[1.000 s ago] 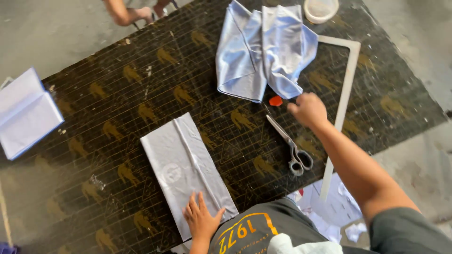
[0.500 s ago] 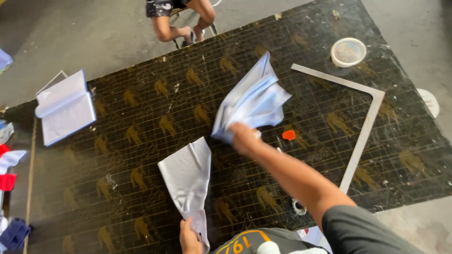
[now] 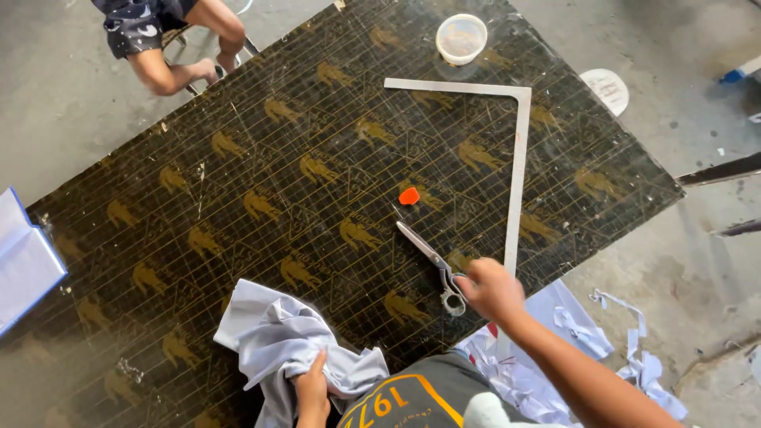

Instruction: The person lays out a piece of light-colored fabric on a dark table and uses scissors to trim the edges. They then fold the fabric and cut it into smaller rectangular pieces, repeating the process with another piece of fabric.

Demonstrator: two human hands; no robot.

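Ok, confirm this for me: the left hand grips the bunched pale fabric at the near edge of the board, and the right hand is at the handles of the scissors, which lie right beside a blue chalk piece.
One detail is off: the chalk piece is orange-red, not blue, as the head view shows. The rest holds: the left hand grips the bunched pale fabric at the board's near edge, and the right hand is at the handles of the scissors.

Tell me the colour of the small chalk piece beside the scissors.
Orange-red chalk piece, clearest in the head view.
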